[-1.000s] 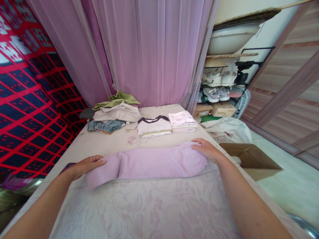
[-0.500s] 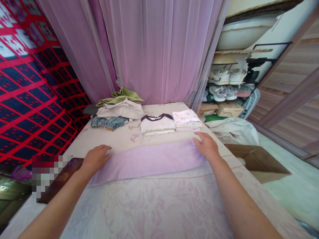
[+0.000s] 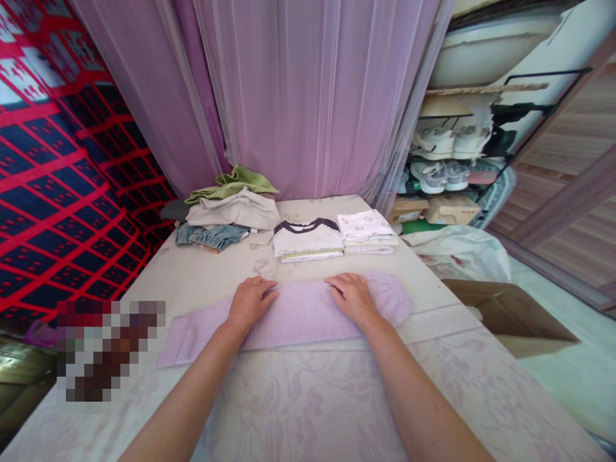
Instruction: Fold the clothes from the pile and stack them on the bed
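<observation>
A lilac ribbed garment (image 3: 298,314), laid out as a long flat strip, stretches across the light floral cover in front of me. Its right end looks gathered, like a waistband. My left hand (image 3: 253,300) lies on the strip left of its middle, fingers extended toward the far edge. Resting right of the middle, my right hand (image 3: 352,296) also has its fingers loosely stretched over the cloth. Neither hand lifts the fabric. Beyond the garment sit a folded white shirt with a dark collar (image 3: 308,237) and a folded pale pink pile (image 3: 366,228).
Heaped clothes, including a beige piece (image 3: 235,210) and jeans (image 3: 209,236), lie at the back left. A purple curtain (image 3: 298,96) hangs behind. Right of the surface stand a cardboard box (image 3: 505,314) and a shoe rack (image 3: 452,160). A blurred-out patch covers the left edge.
Both hands have moved inward from near the garment's two ends toward its middle. The strip now lies flatter and slightly lower at its left end.
</observation>
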`<state>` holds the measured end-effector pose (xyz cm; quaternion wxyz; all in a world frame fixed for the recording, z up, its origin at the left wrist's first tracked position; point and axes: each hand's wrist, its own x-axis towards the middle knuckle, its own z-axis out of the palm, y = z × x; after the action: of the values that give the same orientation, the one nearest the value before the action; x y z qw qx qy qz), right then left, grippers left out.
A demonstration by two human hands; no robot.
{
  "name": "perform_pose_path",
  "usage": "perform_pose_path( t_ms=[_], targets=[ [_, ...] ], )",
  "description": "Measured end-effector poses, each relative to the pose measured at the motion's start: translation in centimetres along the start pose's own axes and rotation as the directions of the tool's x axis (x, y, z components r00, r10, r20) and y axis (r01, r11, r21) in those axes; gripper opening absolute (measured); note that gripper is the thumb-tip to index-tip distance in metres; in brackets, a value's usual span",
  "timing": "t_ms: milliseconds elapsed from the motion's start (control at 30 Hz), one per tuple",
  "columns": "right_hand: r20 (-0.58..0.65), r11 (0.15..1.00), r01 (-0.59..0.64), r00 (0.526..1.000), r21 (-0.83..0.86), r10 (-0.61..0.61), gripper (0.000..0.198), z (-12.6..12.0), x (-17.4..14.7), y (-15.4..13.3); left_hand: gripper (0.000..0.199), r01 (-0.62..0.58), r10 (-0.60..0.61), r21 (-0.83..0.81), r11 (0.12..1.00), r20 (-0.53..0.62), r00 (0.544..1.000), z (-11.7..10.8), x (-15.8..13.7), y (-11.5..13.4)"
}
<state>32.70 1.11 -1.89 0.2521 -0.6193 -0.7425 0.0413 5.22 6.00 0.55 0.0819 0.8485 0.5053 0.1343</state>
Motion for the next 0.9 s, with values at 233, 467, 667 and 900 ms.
perform_pose_path(
  t_ms=[233,467,667,900],
  targets=[
    [-0.090,0.997,0.035,0.996,0.068,-0.029,0.017,0.1,0.2,0.0,0.023,-0.063,0.060,-0.060,0.996,-0.056,0.997,-0.3,-0.7,0.4],
    [-0.034,0.999,-0.017,0.999,0.032,0.018,0.018,-0.1,0.5,-0.5,0.032,0.019,-0.009,-0.076,0.997,0.137,0.991,-0.7,0.4,-0.1],
    [-0.035,0.993,-0.107,0.994,-0.059,0.105,0.023,0.2,0.6,-0.6,0.028,0.071,-0.073,0.022,0.997,0.112,0.991,-0.7,1.4,1.2],
    [-0.023,0.983,-0.128,0.992,-0.133,0.126,0.021,0.0,0.8,-0.8,0.017,0.052,-0.054,0.015,0.999,0.162,0.985,-0.3,2.8,2.7]
  ],
)
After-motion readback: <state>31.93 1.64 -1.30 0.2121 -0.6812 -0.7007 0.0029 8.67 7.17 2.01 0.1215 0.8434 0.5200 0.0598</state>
